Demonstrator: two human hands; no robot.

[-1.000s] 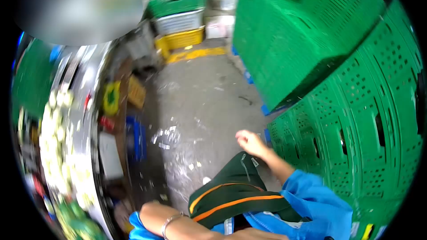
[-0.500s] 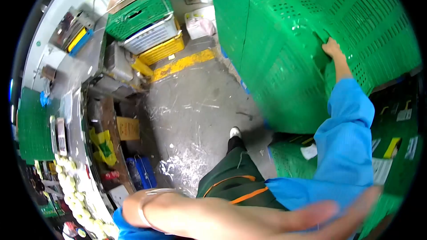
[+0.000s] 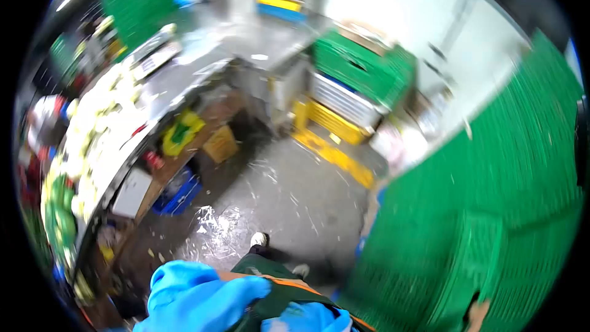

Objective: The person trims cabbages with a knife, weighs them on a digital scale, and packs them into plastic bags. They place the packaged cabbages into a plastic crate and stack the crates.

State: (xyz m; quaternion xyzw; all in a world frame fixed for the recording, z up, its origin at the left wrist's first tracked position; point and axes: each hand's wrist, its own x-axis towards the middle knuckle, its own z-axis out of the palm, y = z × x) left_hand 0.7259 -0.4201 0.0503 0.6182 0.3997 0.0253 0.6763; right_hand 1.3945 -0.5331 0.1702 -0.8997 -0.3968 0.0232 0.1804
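Note:
At the lower right, my right hand (image 3: 477, 315) is partly in view and blurred, its fingers at the dark handle slot of a large green plastic crate (image 3: 473, 252). They look hooked over the slot's edge. My left hand cannot be seen; only the blue left sleeve (image 3: 190, 295) shows low in the frame, with a strip of forearm across my dark apron (image 3: 258, 264). More green slatted crate wall (image 3: 491, 141) rises behind the gripped crate.
A metal counter (image 3: 163, 89) runs along the left, bearing pale vegetables (image 3: 92, 129). Under it are a blue bin (image 3: 178, 197) and a cardboard box (image 3: 220, 143). Green, white and yellow crates (image 3: 362, 67) are stacked by the wall. A yellow line (image 3: 335, 157) marks the grey floor (image 3: 295, 197).
My view has swung left and up, bringing the counter further into sight. My left hand has left the view. My right hand now shows at the bottom right, still on green crate plastic.

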